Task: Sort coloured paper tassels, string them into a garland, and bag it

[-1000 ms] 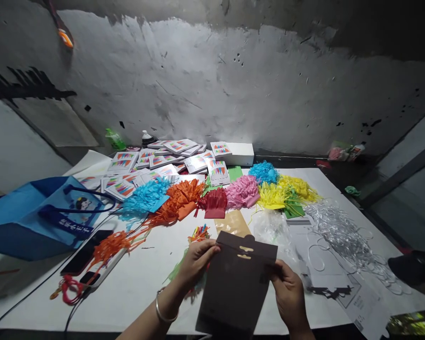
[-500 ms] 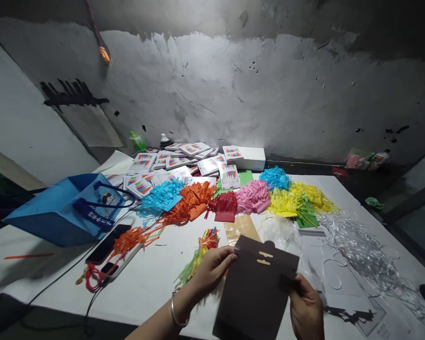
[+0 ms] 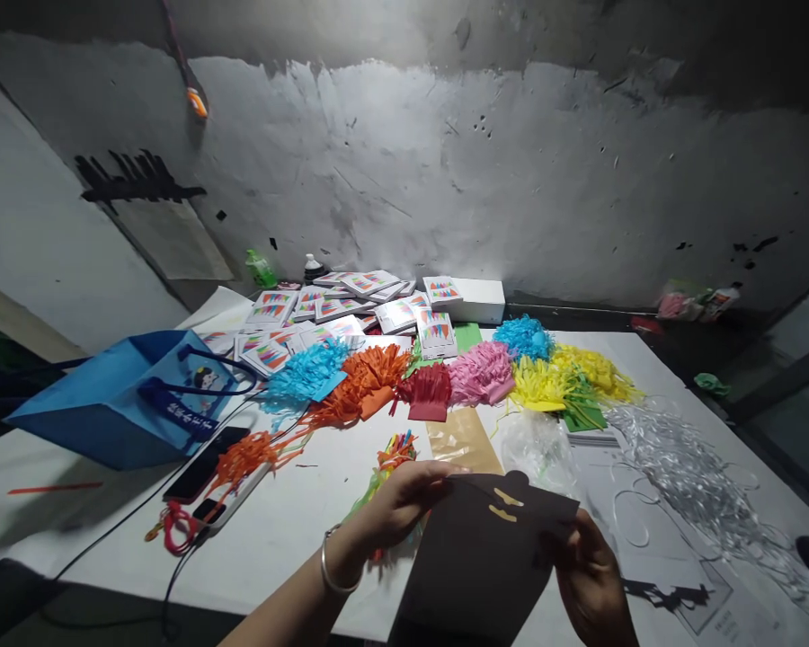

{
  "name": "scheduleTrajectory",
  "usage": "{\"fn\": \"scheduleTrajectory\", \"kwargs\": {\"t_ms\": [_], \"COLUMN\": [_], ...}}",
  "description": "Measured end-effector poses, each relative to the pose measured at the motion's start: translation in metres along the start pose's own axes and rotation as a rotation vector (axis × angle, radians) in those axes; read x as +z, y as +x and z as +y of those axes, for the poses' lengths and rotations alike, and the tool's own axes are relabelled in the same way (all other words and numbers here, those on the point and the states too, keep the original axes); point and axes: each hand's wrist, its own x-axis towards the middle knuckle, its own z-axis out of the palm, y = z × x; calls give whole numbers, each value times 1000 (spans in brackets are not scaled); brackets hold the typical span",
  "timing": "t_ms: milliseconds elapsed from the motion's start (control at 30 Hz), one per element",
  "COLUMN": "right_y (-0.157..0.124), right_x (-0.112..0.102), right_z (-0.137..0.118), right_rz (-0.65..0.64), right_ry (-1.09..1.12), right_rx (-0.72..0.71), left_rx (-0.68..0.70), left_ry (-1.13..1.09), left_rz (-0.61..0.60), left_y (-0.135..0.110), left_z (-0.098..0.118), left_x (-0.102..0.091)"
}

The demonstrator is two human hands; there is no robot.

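Between my hands is a dark card sheet (image 3: 478, 575) with a rounded tab at its top edge and two small slots through which light shows. My left hand (image 3: 408, 503), with a bangle on the wrist, pinches its upper left corner. On the right edge, my right hand (image 3: 590, 571) grips it near the upper corner. Below and left of the card lies a bundle of multicoloured paper tassels (image 3: 395, 449), partly hidden by my left hand. A brown paper piece (image 3: 462, 436) lies just beyond the card.
Fringed paper bunches in blue, orange, red (image 3: 428, 393), pink (image 3: 482, 373) and yellow cross the table. Behind them lie printed flat packs (image 3: 341, 310). A blue bag (image 3: 121, 395) and phone (image 3: 206, 463) are left; clear plastic strands (image 3: 688, 476) are right.
The card's top edge has dipped and the sheet now bends slightly. Both hands have shifted a little, the right one outward to the right, still gripping it.
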Motion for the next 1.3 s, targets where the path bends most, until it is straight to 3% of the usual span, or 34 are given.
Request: {"fn": "scheduleTrajectory", "kwargs": {"t_ms": [133, 233, 333, 433, 533, 667, 833, 933, 1067, 1300], "right_y": [-1, 3, 5, 4, 2, 4, 10, 11, 11, 21], "right_x": [6, -3, -12, -12, -8, -7, -9, -11, -8, 21], "right_z": [-18, -23, -20, -14, -12, -23, -54, -70, -85, -95], "right_rz": [-15, -130, -100, -10, -23, -92, -365, -460, -506, -612], "right_ry": [-96, -250, -336, -304, -173, -214, -328, -502, -781, -1254], "right_rx": [24, 23, -39, -75, -31, -92, -243, -310, -509, -706], "left_rx": [-12, -16, -1, 7, 15, 78, 171, 176, 220, 340], "left_ry": [-63, -6, 95, 157, 169, 163, 186, 204, 300, 392], "left_rz": [-21, -24, 21, 94, 106, 10, -193, -197, -171, -125], "left_y": [-1, -2, -4, -5, -5, 0, 12, 15, 15, 21], "left_z": [5, 9, 11, 11, 11, 12, 28, 39, 40, 29], "left_x": [-1, 2, 5, 9, 10, 4, -2, 1, 10, 24]}}
